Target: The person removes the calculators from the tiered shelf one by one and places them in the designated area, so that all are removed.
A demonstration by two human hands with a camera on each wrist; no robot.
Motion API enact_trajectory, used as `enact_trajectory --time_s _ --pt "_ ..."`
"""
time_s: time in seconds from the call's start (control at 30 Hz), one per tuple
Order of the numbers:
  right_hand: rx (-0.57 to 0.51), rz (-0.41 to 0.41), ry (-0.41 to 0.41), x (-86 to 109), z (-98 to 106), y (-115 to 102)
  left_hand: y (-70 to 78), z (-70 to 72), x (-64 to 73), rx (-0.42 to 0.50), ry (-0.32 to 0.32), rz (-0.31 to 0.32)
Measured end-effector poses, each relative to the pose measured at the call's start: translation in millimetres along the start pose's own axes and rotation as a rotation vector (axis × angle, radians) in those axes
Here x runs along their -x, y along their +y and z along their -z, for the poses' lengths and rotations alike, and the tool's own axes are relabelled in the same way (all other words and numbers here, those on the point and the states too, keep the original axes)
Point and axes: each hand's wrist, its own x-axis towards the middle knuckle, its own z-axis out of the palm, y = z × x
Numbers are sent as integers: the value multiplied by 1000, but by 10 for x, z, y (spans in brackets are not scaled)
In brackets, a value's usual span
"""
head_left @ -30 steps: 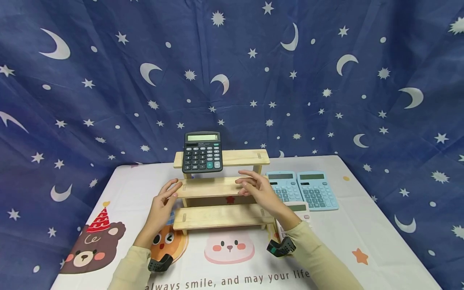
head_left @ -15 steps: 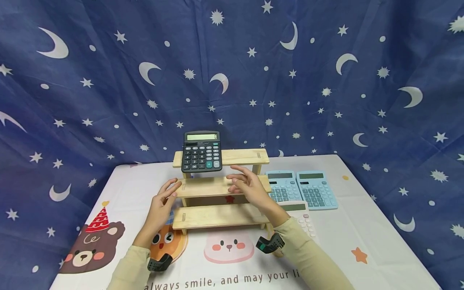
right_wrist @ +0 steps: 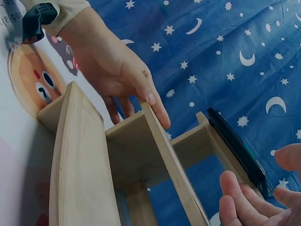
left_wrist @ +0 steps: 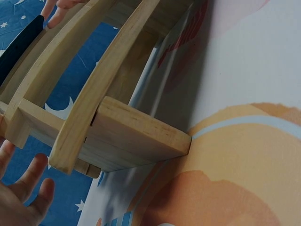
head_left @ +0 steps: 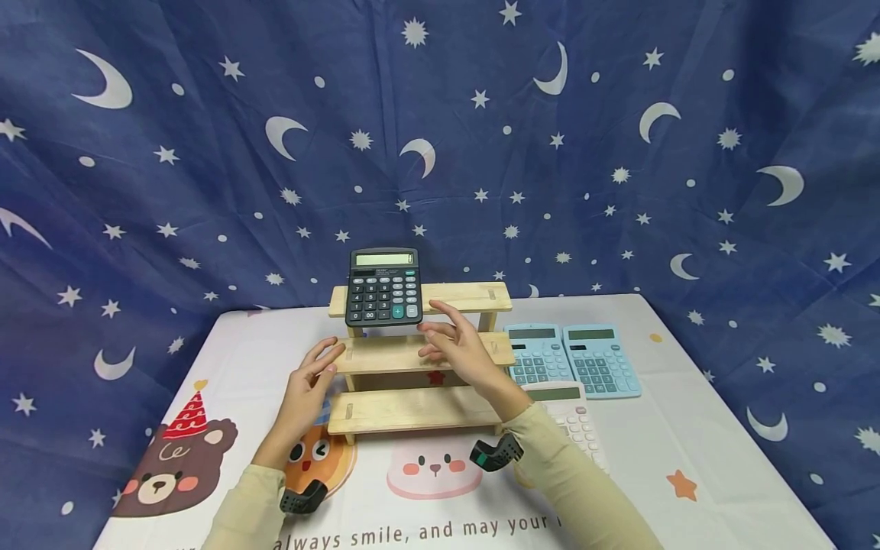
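A black calculator [head_left: 383,287] leans on the top tier of a three-tier wooden shelf [head_left: 426,410], its display lit with a 0. My left hand [head_left: 305,388] touches the left end of the middle tier with fairly straight fingertips; in the left wrist view its other fingers [left_wrist: 33,172] hang spread beside the wood. Over the middle tier, my right hand [head_left: 461,347] is spread with nothing between its fingers. Its fingertips are right by the calculator's lower right corner, as the right wrist view also shows, with the calculator [right_wrist: 237,150] seen edge-on.
Two light blue calculators [head_left: 601,362] [head_left: 539,355] lie side by side to the right of the shelf. A pale pink-white calculator [head_left: 574,416] lies nearer, partly covered by the right forearm. The cartoon-printed tablecloth [head_left: 687,428] ends at a blue starry curtain [head_left: 619,229].
My right hand has moved left and slightly up along the middle tier, toward the black calculator. The left hand, shelf and calculators have stayed in place.
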Motion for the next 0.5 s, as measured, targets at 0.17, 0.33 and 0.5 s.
enact_trajectory --time_s 0.17,0.33,0.5 --pt "-14 -6 15 -55 -53 0 -5 6 -3 -8 -4 7" --pt "-11 -22 36 -107 -97 -3 -18 7 -5 -13 -3 5" --pt "-10 -21 48 -154 -146 -14 -20 4 -10 -3 -3 13"
